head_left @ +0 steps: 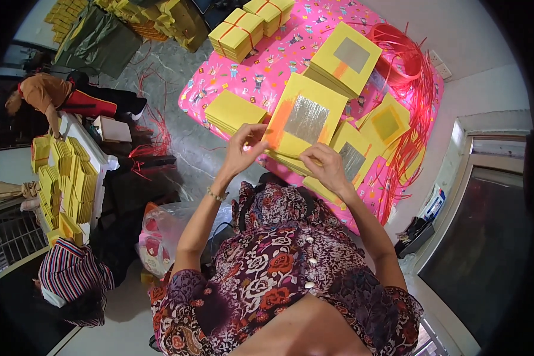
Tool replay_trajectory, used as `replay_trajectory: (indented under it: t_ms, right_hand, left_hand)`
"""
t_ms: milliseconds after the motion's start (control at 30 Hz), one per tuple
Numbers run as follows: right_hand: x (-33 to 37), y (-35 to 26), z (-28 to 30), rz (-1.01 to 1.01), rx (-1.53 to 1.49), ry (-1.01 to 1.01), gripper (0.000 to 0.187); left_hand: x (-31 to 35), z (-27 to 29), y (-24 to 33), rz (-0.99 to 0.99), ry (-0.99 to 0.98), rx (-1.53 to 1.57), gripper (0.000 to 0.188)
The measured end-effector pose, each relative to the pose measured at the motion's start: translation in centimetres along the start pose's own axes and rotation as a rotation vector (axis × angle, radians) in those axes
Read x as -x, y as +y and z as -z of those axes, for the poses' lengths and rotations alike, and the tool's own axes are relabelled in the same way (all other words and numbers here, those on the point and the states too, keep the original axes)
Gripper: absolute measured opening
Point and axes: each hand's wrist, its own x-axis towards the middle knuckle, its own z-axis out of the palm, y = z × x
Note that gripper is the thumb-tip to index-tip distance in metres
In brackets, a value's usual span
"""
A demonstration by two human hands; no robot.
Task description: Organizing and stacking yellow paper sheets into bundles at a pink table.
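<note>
A stack of yellow paper sheets (286, 102) lies before me on a bed-like surface with a pink patterned cover (267, 71). Its top sheet bears a silver square (307, 118) and an orange band along the left. My left hand (246, 148) is at the stack's near left corner, fingers curved and apart, with nothing visible in its grasp. At the near right edge, my right hand (326, 166) has its thumb and fingers pinched together; whatever is between them is hidden. Sheets at the stack's front edge are slightly fanned.
Around it lie another silver-squared stack (353, 56), a plain yellow stack (234, 111) and tied bundles (237, 35). Loose red strips (412, 118) tangle along the right. Two people (47, 95) are at the left, by a white table with yellow bundles (71, 178).
</note>
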Motion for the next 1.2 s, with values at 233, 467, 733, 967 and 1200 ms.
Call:
replay_trajectory:
  t_ms: [233,467,733,967,1200]
  right_hand:
    - [0.1,0.2,0.3,-0.171,-0.141,-0.03,0.015]
    - [0.1,0.5,0.4,-0.27,-0.245,-0.051,0.018]
    - [0.1,1.1,0.2,-0.297,-0.272,-0.055,0.019]
    - [0.1,0.9,0.2,-0.302,-0.272,-0.049,0.018]
    - [0.0,0.6,0.2,-0.301,-0.275,-0.037,0.018]
  left_hand:
    - [0.7,-0.6,1.0,-0.098,-0.013,-0.193,0.048]
    - [0.7,-0.8,0.8,-0.073,-0.005,-0.176,0.042]
    - [0.7,-1.1,1.2,-0.085,0.019,-0.199,0.039]
    - [0.8,-1.1,0.7,-0.096,0.023,-0.211,0.038]
    - [0.8,-1.2,0.7,-0.085,0.023,-0.224,0.039]
